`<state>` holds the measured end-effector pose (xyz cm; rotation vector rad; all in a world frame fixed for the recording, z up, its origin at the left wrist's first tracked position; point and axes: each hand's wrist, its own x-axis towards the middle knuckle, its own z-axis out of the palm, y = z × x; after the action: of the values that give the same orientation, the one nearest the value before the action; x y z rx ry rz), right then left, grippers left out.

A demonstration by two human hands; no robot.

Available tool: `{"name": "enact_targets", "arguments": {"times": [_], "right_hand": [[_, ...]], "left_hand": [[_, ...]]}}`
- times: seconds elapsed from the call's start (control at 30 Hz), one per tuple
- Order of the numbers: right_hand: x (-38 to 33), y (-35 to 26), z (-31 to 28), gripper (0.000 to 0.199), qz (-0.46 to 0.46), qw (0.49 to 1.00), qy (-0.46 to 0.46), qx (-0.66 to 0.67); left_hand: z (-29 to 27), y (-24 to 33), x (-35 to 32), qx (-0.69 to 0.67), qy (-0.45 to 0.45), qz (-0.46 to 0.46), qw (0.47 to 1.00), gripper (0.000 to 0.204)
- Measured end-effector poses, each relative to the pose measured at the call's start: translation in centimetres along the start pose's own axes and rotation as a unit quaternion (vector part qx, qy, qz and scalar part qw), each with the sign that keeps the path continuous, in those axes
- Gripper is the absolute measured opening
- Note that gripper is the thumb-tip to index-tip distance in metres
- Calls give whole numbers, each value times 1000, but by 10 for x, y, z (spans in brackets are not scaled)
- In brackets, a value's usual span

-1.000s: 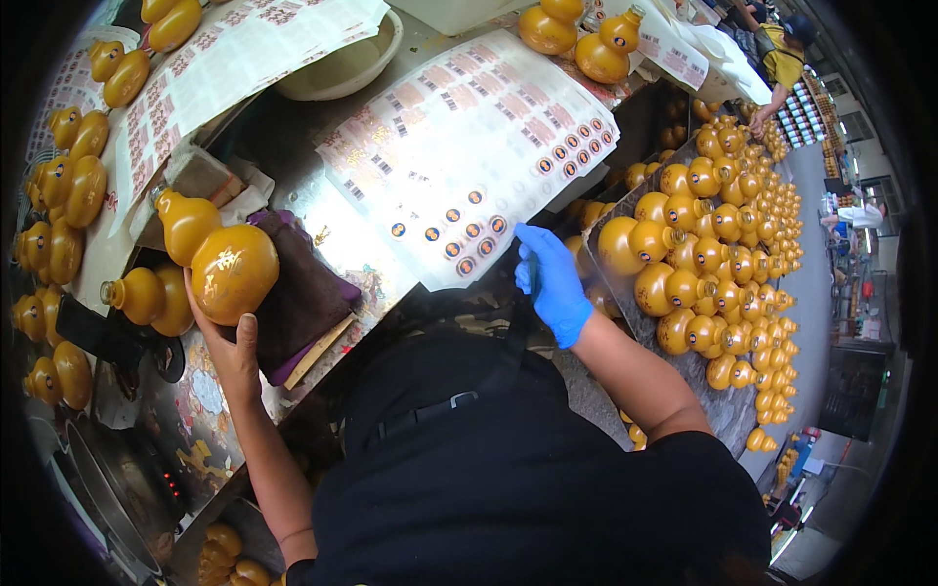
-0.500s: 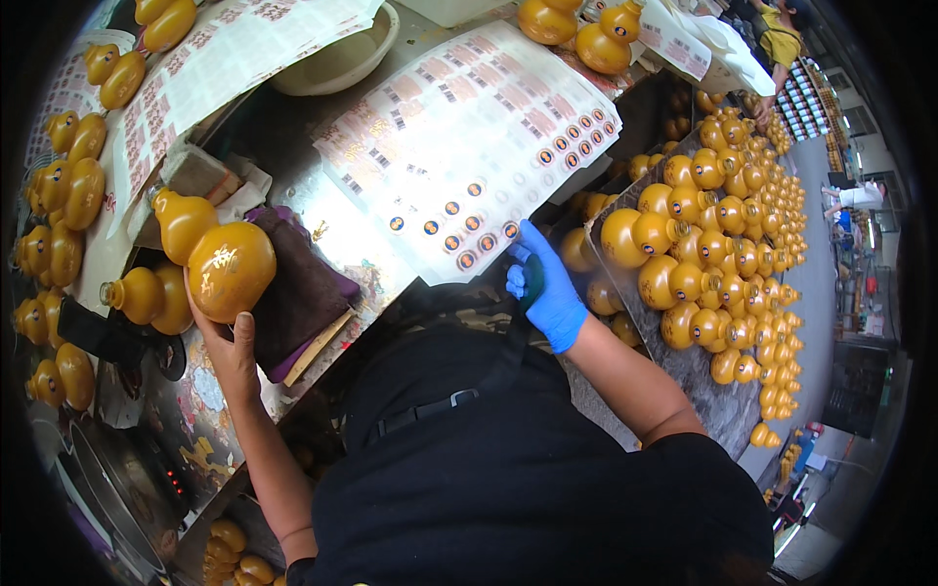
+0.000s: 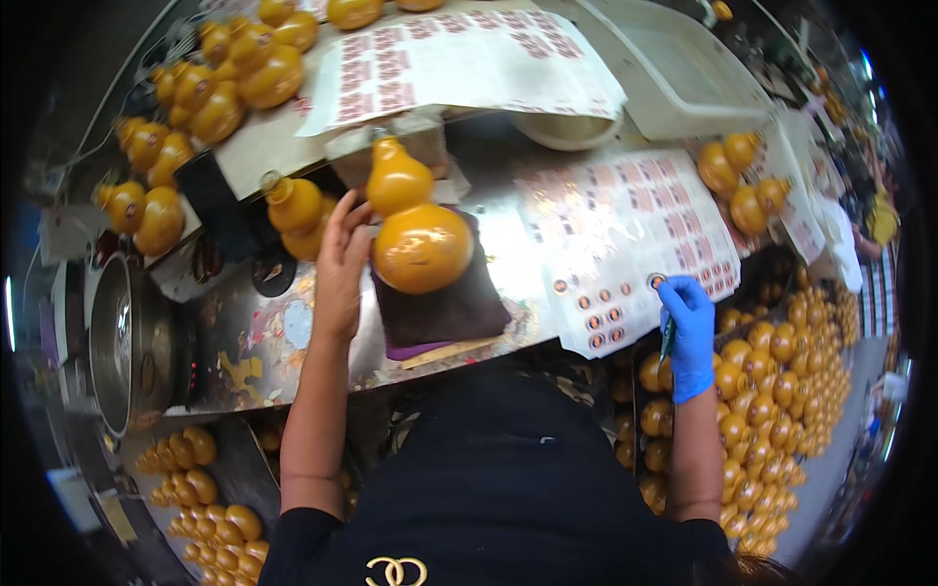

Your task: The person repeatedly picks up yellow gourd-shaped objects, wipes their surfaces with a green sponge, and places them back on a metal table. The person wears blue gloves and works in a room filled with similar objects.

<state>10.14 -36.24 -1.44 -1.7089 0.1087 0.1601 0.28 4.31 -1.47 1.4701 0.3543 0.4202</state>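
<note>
The bench [image 3: 513,244] is crossed by glare. At its right, massed yellow bottles [image 3: 772,400] are partly hidden by the right forearm and cannot be counted. One sticker sheet [image 3: 606,234] is overlapped by the right hand [image 3: 687,317]. One dark brown cloth [image 3: 440,317] is half covered by one gourd-shaped amber bottle [image 3: 422,244], neck pointed away. The bare left hand [image 3: 340,269] is raised, fingers upward, against the bottle's left side; whether it is gripped cannot be told. The blue-gloved right hand is bent over the sheet, a blurred dark green strip [image 3: 667,337] pinched within it. Eight round stickers [image 3: 615,314] are counted left of the glove, one more [image 3: 656,280] at its fingertips.
</note>
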Motion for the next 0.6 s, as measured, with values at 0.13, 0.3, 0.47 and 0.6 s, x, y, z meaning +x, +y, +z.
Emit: {"name": "enact_targets", "arguments": {"times": [0.13, 0.3, 0.47, 0.6], "right_hand": [[38, -111, 84, 16, -136, 914, -296, -242], [78, -171, 199, 16, -406, 694, -505, -315], [69, -211, 286, 14, -440, 495, -551, -508], [59, -224, 319, 14, -438, 409, -572, -560]], "left_hand": [[8, 0, 19, -129, -14, -18, 991, 57], [13, 3, 25, -177, -56, -79, 979, 56], [6, 7, 26, -255, -48, -98, 961, 53], [7, 21, 27, -167, -44, -34, 984, 55]]}}
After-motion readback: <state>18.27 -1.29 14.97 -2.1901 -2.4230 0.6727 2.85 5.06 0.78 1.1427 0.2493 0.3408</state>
